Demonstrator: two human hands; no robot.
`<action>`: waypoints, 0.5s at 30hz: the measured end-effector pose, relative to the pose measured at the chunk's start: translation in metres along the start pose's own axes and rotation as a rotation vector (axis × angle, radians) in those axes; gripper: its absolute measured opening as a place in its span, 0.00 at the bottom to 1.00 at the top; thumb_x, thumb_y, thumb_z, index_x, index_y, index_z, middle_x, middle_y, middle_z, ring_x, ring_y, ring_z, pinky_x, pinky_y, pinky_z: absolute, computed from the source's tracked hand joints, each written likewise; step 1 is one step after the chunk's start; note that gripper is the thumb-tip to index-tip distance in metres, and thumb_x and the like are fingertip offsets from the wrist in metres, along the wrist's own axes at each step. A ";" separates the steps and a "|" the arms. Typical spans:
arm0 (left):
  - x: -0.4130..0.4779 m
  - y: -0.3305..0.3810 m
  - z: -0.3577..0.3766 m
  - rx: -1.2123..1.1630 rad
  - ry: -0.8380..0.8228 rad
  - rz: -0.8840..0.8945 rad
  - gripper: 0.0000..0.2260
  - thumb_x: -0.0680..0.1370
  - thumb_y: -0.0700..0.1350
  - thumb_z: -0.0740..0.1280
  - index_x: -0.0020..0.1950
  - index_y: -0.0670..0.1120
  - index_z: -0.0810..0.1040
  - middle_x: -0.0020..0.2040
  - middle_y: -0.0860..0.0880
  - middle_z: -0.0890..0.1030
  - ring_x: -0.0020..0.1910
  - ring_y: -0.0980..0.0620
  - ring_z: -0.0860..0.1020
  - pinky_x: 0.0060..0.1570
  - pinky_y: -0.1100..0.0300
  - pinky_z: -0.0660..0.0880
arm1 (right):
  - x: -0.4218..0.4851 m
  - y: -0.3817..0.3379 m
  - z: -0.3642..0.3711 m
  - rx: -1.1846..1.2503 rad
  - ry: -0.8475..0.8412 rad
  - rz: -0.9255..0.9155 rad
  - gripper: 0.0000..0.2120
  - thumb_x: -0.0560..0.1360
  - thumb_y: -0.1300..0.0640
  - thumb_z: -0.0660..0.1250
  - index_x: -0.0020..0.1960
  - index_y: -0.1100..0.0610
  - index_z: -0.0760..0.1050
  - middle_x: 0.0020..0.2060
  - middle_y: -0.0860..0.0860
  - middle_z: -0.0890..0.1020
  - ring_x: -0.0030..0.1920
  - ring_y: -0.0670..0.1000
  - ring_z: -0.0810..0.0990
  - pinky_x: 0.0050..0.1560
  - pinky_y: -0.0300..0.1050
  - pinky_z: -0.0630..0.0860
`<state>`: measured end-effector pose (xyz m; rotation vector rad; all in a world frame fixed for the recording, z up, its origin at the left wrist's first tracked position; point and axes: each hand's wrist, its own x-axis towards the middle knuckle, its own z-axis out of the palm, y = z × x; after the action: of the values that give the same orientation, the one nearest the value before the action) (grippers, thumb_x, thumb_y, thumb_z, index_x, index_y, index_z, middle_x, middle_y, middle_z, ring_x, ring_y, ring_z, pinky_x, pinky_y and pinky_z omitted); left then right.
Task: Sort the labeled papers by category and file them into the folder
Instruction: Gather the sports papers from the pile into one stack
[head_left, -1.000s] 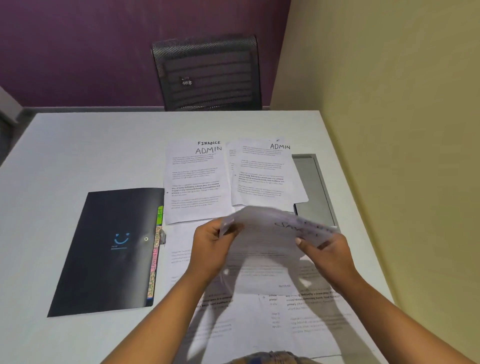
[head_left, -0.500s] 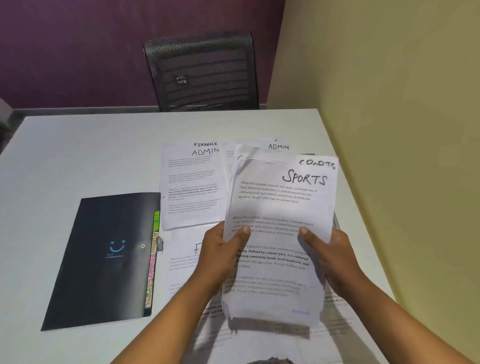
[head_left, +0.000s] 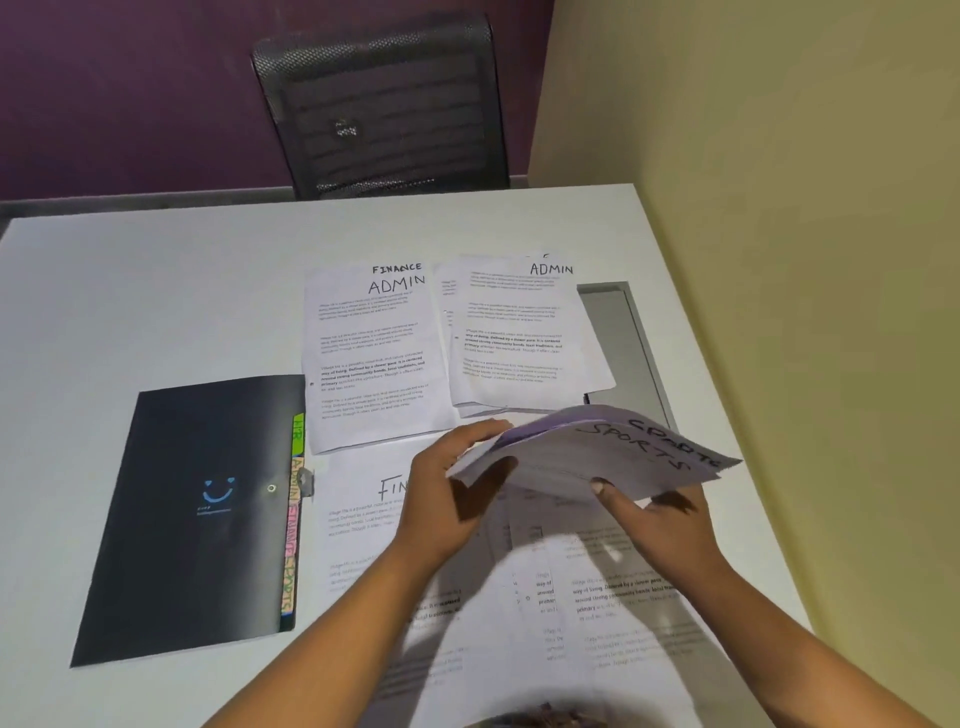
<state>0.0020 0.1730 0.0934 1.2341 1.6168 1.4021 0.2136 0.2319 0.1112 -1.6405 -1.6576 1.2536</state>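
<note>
White printer paper, thin, light and floppy. The SPORTS stack (head_left: 597, 457) bows a little as I hold it just above the table (head_left: 156, 291), near the right edge, over loose printed sheets (head_left: 613, 597). My left hand (head_left: 452, 499) grips the stack's left edge, fingers curled over the top. My right hand (head_left: 660, 525) pinches the near-right edge, thumb on top, fingers under. Best hold, I judge, is both side edges with the sheets squared, since loose pages could fan or slip out.

Look: several typed sheets, black handwritten SPORTS on top, a second label peeking behind.

The black folder (head_left: 192, 519) lies closed to the left, well apart, with coloured index tabs (head_left: 291, 519) along its right edge. Beyond the stack sit the left ADMIN pile (head_left: 374, 358) and right ADMIN pile (head_left: 519, 338) — a FINANCE sheet (head_left: 363, 499) lies beside the folder.
</note>
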 end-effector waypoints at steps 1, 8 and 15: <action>0.003 0.001 0.001 -0.007 -0.011 0.003 0.13 0.76 0.37 0.72 0.60 0.43 0.82 0.57 0.51 0.85 0.58 0.56 0.82 0.59 0.57 0.78 | 0.003 0.003 0.001 0.025 -0.005 -0.008 0.08 0.71 0.59 0.76 0.44 0.51 0.79 0.38 0.51 0.84 0.41 0.42 0.84 0.45 0.30 0.79; 0.025 -0.012 0.011 0.046 -0.047 -0.109 0.15 0.77 0.46 0.72 0.49 0.68 0.80 0.42 0.68 0.83 0.34 0.56 0.78 0.37 0.64 0.74 | 0.027 0.030 0.009 0.008 -0.101 0.080 0.16 0.74 0.59 0.73 0.60 0.54 0.77 0.47 0.47 0.81 0.42 0.37 0.76 0.36 0.19 0.70; 0.038 -0.017 -0.001 0.019 -0.092 -0.239 0.04 0.77 0.45 0.72 0.49 0.54 0.82 0.39 0.60 0.84 0.39 0.61 0.80 0.39 0.68 0.75 | 0.038 0.027 0.012 0.057 -0.069 0.052 0.12 0.74 0.57 0.72 0.57 0.54 0.79 0.45 0.40 0.82 0.42 0.33 0.82 0.38 0.24 0.75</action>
<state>-0.0157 0.2081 0.0805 1.0604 1.6557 1.1681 0.2112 0.2607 0.0733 -1.6324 -1.6142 1.3845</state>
